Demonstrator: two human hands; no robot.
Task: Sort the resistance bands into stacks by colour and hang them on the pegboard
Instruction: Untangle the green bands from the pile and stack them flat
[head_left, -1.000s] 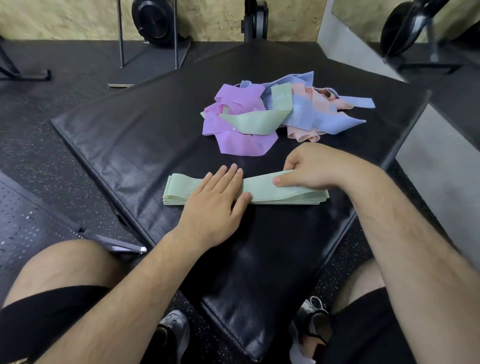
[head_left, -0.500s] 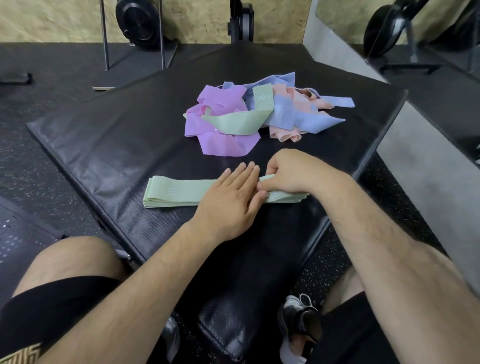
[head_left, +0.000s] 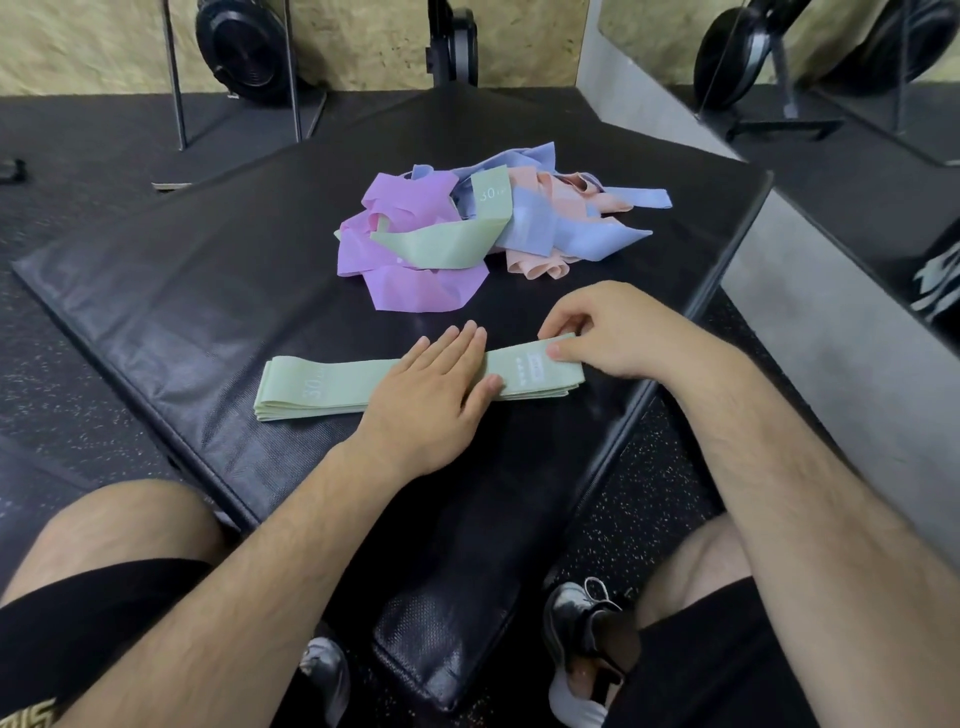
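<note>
A flat stack of green resistance bands (head_left: 332, 382) lies across the near part of a black mat (head_left: 197, 291). My left hand (head_left: 431, 395) presses flat on the stack's middle with straight fingers. My right hand (head_left: 608, 327) pinches the stack's right end between thumb and curled fingers. Behind them sits a loose pile of bands: purple ones (head_left: 400, 244) on the left, one green band (head_left: 447, 239) draped on top, blue ones (head_left: 571, 228) and pink ones (head_left: 545, 265) to the right.
The mat's right edge (head_left: 727, 270) drops beside a grey concrete ledge (head_left: 810, 322). My knees and shoes are at the bottom. Fan machines (head_left: 244, 47) and metal legs stand at the back on the rubber floor. No pegboard is in view.
My right hand slid back toward the stack's right end and now pinches it. My left hand stays pressed flat on the stack's middle.
</note>
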